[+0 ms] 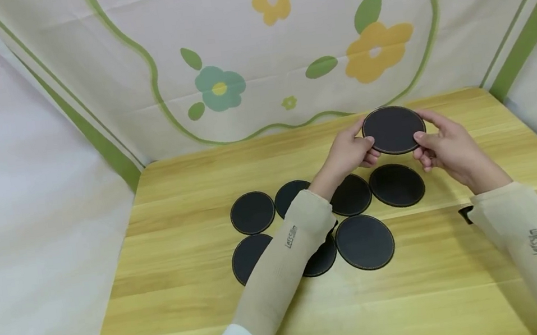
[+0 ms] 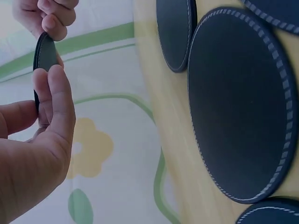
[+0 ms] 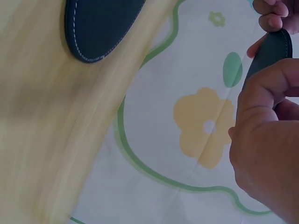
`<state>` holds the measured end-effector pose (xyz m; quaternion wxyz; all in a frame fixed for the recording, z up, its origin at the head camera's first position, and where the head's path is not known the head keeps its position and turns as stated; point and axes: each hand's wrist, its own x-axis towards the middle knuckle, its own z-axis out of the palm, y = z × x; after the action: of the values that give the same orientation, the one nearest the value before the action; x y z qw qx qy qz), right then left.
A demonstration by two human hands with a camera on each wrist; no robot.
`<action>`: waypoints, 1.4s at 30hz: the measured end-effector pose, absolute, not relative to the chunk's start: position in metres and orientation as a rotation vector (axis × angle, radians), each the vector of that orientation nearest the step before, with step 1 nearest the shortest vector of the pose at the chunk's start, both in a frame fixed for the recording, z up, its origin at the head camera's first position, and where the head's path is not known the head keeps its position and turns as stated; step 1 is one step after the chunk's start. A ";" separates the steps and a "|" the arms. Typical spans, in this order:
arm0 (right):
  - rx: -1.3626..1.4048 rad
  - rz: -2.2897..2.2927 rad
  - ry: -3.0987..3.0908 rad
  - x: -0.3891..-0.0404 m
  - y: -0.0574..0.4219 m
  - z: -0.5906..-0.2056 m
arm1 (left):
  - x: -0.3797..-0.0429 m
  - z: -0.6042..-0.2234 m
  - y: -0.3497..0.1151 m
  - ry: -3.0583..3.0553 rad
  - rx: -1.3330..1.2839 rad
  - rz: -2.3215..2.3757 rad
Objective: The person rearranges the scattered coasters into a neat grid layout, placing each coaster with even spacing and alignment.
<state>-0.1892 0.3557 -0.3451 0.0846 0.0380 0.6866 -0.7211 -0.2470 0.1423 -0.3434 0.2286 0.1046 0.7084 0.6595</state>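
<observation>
A round black coaster point(image 1: 394, 130) with a stitched rim is held up above the back right of the table. My left hand point(image 1: 349, 150) pinches its left edge, thumb on the near face. On the opposite edge my right hand point(image 1: 449, 146) pinches it the same way. The left wrist view shows the held coaster point(image 2: 47, 53) nearly edge-on between both hands. In the right wrist view, the right hand point(image 3: 266, 116) hides part of it. Just below the held coaster lies another black coaster point(image 1: 397, 185), flat on the wood.
Several matching coasters lie in two rows on the wooden table point(image 1: 188, 291), including one at the front right point(image 1: 365, 242) and one at the back left point(image 1: 252, 213). My left forearm covers parts of some. A flower-printed cloth point(image 1: 241, 35) hangs behind the table.
</observation>
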 end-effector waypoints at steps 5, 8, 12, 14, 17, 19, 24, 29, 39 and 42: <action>0.063 -2.153 2.019 -0.175 0.351 -0.346 | -0.232 -0.343 0.131 1.880 0.323 1.844; 0.037 -2.153 2.004 -0.167 0.348 -0.348 | -0.223 -0.345 0.124 1.838 0.337 1.843; -0.025 -2.173 1.951 -0.157 0.345 -0.353 | -0.211 -0.348 0.115 1.776 0.346 1.842; -0.054 -2.173 1.939 -0.151 0.344 -0.355 | -0.205 -0.350 0.111 1.749 0.352 1.839; -0.094 -2.152 1.942 -0.141 0.343 -0.357 | -0.195 -0.353 0.105 1.724 0.366 1.835; -0.114 -2.126 1.961 -0.135 0.343 -0.359 | -0.187 -0.354 0.104 1.712 0.370 1.831; -0.143 -2.064 1.997 -0.116 0.348 -0.367 | -0.162 -0.357 0.106 1.725 0.336 1.810; -0.169 -2.065 1.962 -0.098 0.359 -0.380 | -0.138 -0.361 0.115 1.740 0.271 1.813; -0.134 -1.860 2.068 -0.071 0.382 -0.399 | -0.103 -0.382 0.137 1.783 0.221 1.756; -0.106 -1.806 2.069 -0.066 0.387 -0.404 | -0.097 -0.386 0.139 1.786 0.219 1.692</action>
<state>-0.0661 0.3873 -0.4042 0.1955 -0.0378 0.7383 -0.6445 -0.0975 0.1389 -0.3857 0.3297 0.0836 0.6826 0.6468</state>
